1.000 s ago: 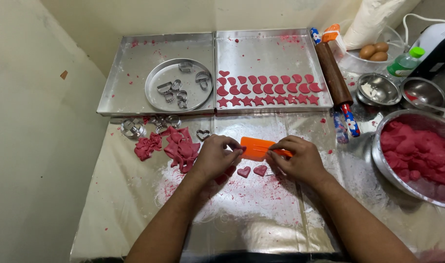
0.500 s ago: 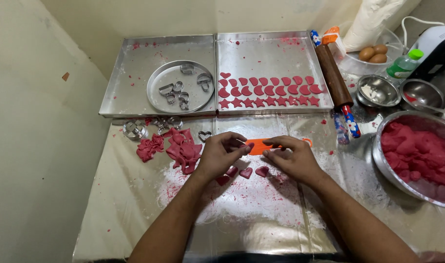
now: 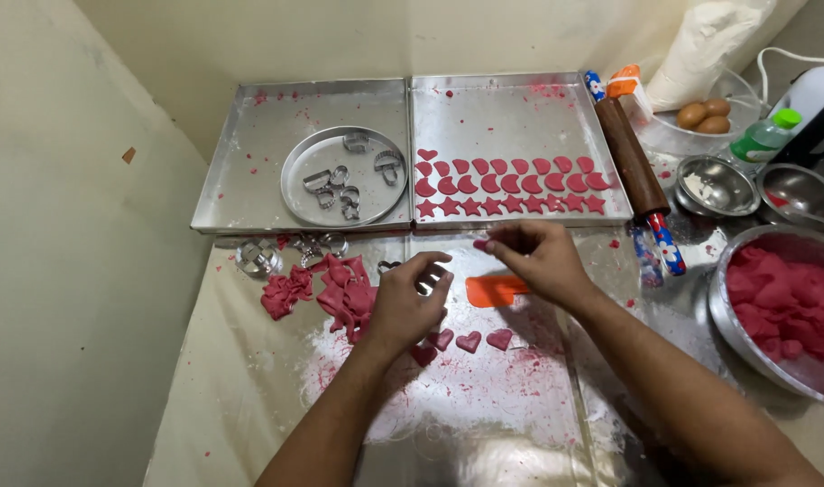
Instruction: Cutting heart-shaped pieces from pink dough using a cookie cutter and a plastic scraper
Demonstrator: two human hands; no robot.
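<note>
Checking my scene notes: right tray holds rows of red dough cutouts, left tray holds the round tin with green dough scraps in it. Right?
Not quite. In the head view the round tin in the left tray holds metal cookie cutters, not green dough scraps. The right tray does hold rows of red dough cutouts.

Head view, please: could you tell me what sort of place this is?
Probably a home kitchen set up for baking: a rolling pin, baking trays lined with red dough shapes, and a bowl of red dough.
</note>
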